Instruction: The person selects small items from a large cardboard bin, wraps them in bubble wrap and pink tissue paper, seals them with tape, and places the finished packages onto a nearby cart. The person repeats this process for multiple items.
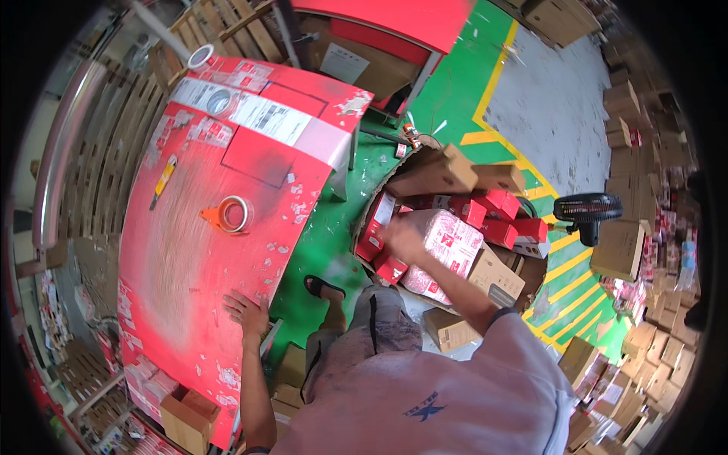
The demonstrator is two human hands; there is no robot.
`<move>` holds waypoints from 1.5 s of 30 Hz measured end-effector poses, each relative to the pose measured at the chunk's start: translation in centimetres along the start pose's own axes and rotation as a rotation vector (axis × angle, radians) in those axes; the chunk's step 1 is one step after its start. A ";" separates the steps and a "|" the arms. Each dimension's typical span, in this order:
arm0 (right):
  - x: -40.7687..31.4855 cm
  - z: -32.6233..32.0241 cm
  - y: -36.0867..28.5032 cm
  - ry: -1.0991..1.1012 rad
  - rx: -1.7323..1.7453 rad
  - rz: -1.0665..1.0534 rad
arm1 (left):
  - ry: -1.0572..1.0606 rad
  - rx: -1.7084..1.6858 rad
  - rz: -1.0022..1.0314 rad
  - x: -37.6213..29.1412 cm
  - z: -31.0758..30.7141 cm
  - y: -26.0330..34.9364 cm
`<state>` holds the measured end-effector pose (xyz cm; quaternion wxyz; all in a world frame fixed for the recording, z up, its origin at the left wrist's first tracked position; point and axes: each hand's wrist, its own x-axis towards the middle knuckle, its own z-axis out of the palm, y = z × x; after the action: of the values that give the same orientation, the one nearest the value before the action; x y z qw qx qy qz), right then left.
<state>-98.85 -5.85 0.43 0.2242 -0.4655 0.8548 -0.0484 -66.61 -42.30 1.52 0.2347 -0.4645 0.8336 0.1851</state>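
My left hand (247, 311) rests flat on the right edge of the red worktable (199, 284), fingers spread, with nothing in it. My right hand (405, 243) is blurred over a large carton bin of packages; whether it grips anything cannot be told. It is beside a parcel wrapped in printed tape (452, 244) and several red boxes (500, 203). Brown cardboard boxes (432, 173) stand in the same bin. On the worktable lie an orange tape dispenser with a roll (232, 214), a yellow utility knife (164, 181), a clear tape roll (220, 102) and a strip of printed labels (267, 119).
A black fan (588, 211) stands right of the bin. Stacked cartons (623, 247) line the right side. Wooden pallets (108, 153) and a film roll (65, 153) are left of the table. An open carton (185, 424) sits at the table's near corner.
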 end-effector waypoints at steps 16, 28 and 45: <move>9.7 15.2 5.1 -0.359 -0.596 -0.758 | 0.195 0.015 0.100 -1.3 1.3 -0.1; 6.4 -21.7 -3.7 0.262 0.133 0.002 | -0.240 -0.356 0.306 -0.8 -6.3 -0.4; 5.3 -8.4 -51.7 0.190 0.260 -1.560 | 0.156 -0.504 0.577 -4.4 -24.2 -8.5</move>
<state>-64.91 -40.30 21.22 0.1040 -0.8938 0.2851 -0.3302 -62.58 -56.31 23.12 -0.0125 -0.2666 0.8737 0.4068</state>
